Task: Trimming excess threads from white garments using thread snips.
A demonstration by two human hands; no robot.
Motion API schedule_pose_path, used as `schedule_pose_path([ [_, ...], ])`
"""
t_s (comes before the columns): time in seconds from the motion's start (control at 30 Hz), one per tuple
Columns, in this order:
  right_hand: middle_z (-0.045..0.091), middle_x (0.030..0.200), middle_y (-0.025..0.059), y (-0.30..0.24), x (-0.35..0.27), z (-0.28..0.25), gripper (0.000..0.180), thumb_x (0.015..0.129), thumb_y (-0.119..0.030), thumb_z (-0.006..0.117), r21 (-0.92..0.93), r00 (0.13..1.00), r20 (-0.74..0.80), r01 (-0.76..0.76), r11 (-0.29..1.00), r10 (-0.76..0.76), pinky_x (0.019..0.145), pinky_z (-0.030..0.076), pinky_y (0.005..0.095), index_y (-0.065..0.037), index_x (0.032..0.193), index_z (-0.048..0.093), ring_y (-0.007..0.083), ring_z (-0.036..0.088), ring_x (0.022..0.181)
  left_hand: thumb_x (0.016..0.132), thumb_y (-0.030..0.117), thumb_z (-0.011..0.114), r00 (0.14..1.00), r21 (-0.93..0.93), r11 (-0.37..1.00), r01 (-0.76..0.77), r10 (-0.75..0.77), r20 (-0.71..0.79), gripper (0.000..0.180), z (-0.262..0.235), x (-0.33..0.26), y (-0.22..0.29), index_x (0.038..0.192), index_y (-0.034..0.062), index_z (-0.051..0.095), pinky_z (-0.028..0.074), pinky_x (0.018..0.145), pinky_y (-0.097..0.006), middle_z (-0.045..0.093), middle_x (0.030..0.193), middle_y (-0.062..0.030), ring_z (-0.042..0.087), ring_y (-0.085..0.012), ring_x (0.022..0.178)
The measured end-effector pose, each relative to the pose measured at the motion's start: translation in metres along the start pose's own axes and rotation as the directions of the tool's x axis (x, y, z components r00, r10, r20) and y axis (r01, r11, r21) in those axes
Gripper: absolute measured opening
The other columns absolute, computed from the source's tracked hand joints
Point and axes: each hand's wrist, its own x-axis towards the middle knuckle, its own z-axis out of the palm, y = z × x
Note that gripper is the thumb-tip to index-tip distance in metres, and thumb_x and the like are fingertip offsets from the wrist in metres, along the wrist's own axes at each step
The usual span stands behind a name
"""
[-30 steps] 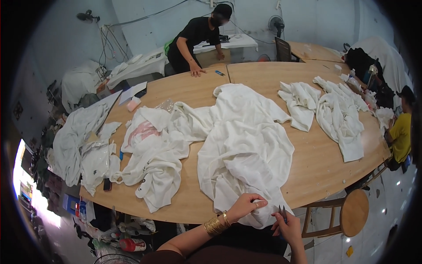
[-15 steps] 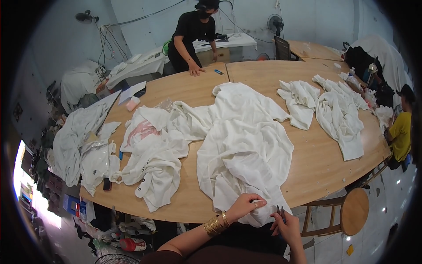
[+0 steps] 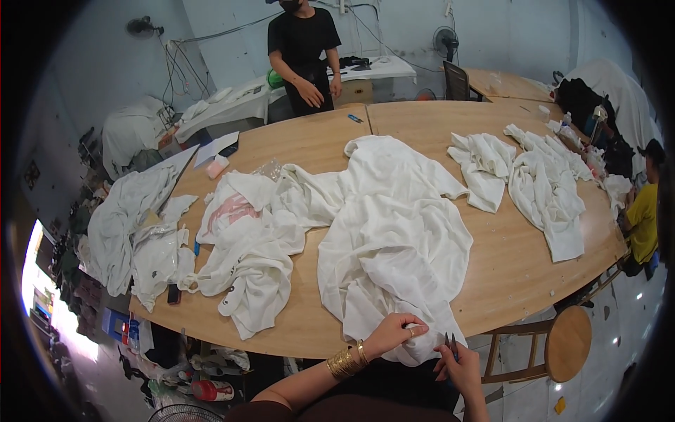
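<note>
A large white garment [image 3: 401, 204] lies rumpled over the middle of the table, its near end hanging at the front edge. My left hand [image 3: 395, 334], with gold bangles at the wrist, pinches a fold of that near end between thumb and fingers. Just to the right, my right hand [image 3: 458, 367] is closed round small dark thread snips [image 3: 452, 343]. Their blades point up and away, beside the cloth; whether they touch it I cannot tell.
More white garments lie on the wooden table [image 3: 309, 330]: a pile with a pink print [image 3: 239, 211] at left, others [image 3: 545, 190] at right. A wooden stool [image 3: 568, 344] stands right of me. One person [image 3: 304, 49] stands across the table; another [image 3: 641, 211] sits far right.
The person across the table has straightened up and lifted a hand off the tabletop. My view has shifted slightly; my hands keep nearly the same pose on the cloth and snips.
</note>
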Motion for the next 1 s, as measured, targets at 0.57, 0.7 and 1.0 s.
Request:
schedule_pose_path([
  [0.57, 0.058, 0.057, 0.0055, -0.001, 0.005, 0.008, 0.026, 0.091, -0.027, 0.054, -0.037, 0.998, 0.066, 0.012, 0.999, -0.01, 0.042, 0.043, 0.0257, -0.001, 0.086, 0.056, 0.0128, 0.056, 0.043, 0.089, 0.017, 0.056, 1.0, -0.14, 0.99, 0.031, -0.031, 0.006, 0.02, -0.004, -0.006, 0.018, 0.094, -0.0015, 0.064, 0.042, 0.068, -0.022, 0.061, 0.08, 0.0011, 0.052, -0.0053, 0.074],
  [0.7, 0.057, 0.056, 0.0045, 0.0, 0.004, 0.007, 0.025, 0.093, -0.027, 0.051, 0.093, 0.989, 0.148, -0.034, 0.995, 0.02, 0.042, 0.041, 0.0247, -0.003, 0.093, 0.059, 0.0115, 0.054, 0.042, 0.09, 0.016, 0.056, 0.998, -0.163, 0.984, 0.068, -0.067, 0.016, 0.02, -0.001, -0.004, 0.015, 0.096, -0.0014, 0.064, 0.041, 0.072, -0.021, 0.061, 0.084, 0.0003, 0.052, -0.0059, 0.077],
  [1.0, 0.056, 0.056, 0.0045, 0.001, 0.004, 0.01, 0.028, 0.095, -0.026, 0.047, 0.274, 0.969, 0.247, -0.089, 0.958, 0.02, 0.04, 0.038, 0.0215, -0.002, 0.096, 0.06, 0.0097, 0.053, 0.04, 0.091, 0.015, 0.053, 0.995, -0.113, 0.99, 0.09, -0.086, 0.044, 0.02, 0.001, -0.012, 0.019, 0.096, -0.0015, 0.064, 0.04, 0.076, -0.022, 0.057, 0.084, 0.0006, 0.05, -0.0071, 0.081],
])
